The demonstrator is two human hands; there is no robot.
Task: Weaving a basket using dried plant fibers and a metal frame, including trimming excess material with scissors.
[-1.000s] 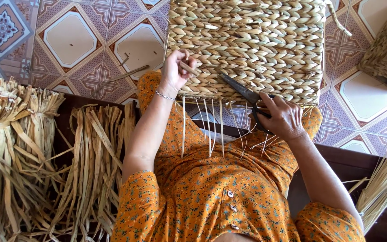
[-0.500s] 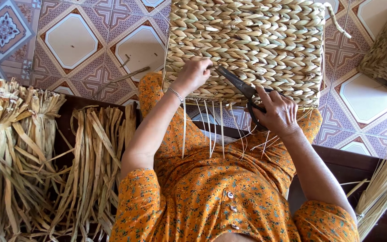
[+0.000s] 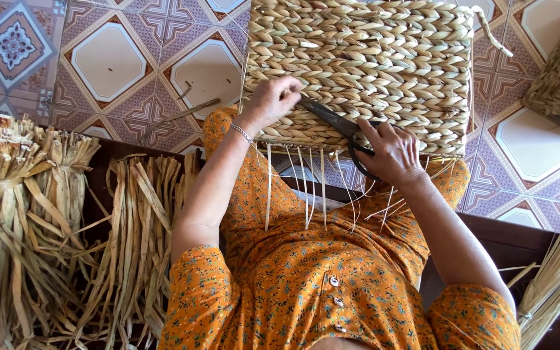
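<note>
Right hand [image 3: 391,152] is clenched through the loops of a pair of dark scissors [image 3: 338,123], thumb and fingers in the handles, blades pointing away from the grip and up to the left across the woven face. At the blade tips sits the left hand [image 3: 270,104], fingers pinched down on the weave, seemingly gripping a stray fibre end, though the fibre itself is too fine to make out. Both hands are pressed onto the big braided basket [image 3: 364,71], which rests against the person's knees just beyond the grip, its near edge right under the scissor hand. This looks like the trimming step: loose ends being snipped flush with the braid. Below the grip, a fringe of thin pale strands [image 3: 312,188] hangs off that near edge over the orange floral dress [image 3: 319,279], so plenty looks left to cut. The next move calls for the pinched end held taut and the blades closing tight against the braid without nicking it. Farther out to the left lie bundles of dried leaves [image 3: 40,214]; beyond the basket, patterned floor tiles [image 3: 137,58].
</note>
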